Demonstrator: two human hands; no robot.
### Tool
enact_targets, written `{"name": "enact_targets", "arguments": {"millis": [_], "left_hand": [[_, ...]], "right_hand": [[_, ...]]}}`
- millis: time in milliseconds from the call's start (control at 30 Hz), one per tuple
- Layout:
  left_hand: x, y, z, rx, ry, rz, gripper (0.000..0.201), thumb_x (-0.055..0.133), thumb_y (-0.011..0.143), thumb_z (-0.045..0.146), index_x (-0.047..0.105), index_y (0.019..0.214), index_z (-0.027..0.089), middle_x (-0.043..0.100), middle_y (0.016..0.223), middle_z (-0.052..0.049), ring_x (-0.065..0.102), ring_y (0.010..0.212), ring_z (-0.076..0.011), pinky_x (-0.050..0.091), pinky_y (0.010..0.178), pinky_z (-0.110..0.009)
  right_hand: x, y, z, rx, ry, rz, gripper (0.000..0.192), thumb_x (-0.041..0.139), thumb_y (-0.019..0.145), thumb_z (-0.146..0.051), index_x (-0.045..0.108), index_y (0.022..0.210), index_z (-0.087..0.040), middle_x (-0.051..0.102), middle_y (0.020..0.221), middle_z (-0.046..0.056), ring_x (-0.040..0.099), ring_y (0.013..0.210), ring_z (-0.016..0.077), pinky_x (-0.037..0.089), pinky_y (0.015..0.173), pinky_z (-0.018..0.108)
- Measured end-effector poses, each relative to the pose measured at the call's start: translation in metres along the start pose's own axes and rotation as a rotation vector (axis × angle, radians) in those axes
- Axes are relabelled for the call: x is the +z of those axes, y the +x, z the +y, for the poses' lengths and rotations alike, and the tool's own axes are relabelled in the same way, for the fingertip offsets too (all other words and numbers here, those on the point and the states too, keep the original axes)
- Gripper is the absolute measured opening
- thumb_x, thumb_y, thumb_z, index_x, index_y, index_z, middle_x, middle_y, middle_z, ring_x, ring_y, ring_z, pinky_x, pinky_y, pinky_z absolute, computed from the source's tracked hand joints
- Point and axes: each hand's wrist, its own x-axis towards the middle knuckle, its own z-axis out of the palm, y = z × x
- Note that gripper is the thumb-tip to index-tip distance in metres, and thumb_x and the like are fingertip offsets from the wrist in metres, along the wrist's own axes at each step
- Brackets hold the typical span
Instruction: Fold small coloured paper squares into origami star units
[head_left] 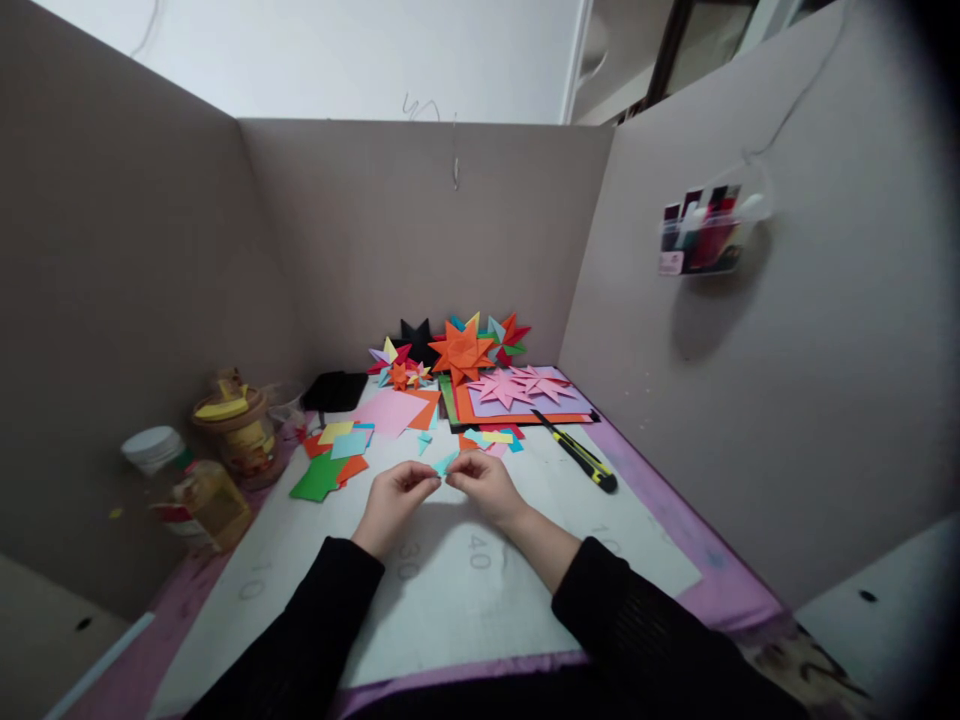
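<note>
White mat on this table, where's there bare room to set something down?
On the mat, the near middle between left sleeve and right sleeve; also the right side, between cutter and right sleeve. Crowded: beyond the left hand and right hand, with sheets and paper stars.

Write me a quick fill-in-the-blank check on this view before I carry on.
The small paper is between the left hand and the ____ hand.
The mat number just below the right hand is ____.
The cutter is black and ____.
The big star just right of the black star is ____.

Missing: right; 40; yellow; orange.
</note>
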Motion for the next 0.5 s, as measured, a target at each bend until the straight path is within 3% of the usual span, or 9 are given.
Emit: {"name": "enact_targets", "arguments": {"millis": [267, 500], "left_hand": [[0.0023, -0.0024, 0.0034, 0.022, 0.075, 0.067, 0.018, 0.065, 0.07, 0.032, 0.062, 0.07, 0.015, 0.061, 0.063, 0.001, 0.053, 0.058, -0.0112, 0.041, 0.055, -0.021], [0.0037, -0.0029, 0.0017, 0.073, 0.083, 0.099, 0.018, 0.067, 0.069, 0.031, 0.063, 0.075, 0.015, 0.063, 0.069, 0.0, 0.054, 0.062, -0.0123, 0.043, 0.059, -0.022]], "right_hand": [[0.0037, -0.0012, -0.0018, -0.023, 0.029, 0.048, 0.011, 0.069, 0.066, -0.026, 0.062, 0.07, -0.019, 0.06, 0.069, -0.001, 0.056, 0.066, 0.0141, 0.045, 0.064, 0.028], [0.0054, 0.0001, 0.0009, 0.013, 0.054, 0.09, 0.015, 0.07, 0.065, -0.029, 0.06, 0.068, -0.018, 0.058, 0.064, -0.002, 0.053, 0.06, 0.0129, 0.042, 0.059, 0.027]]}}
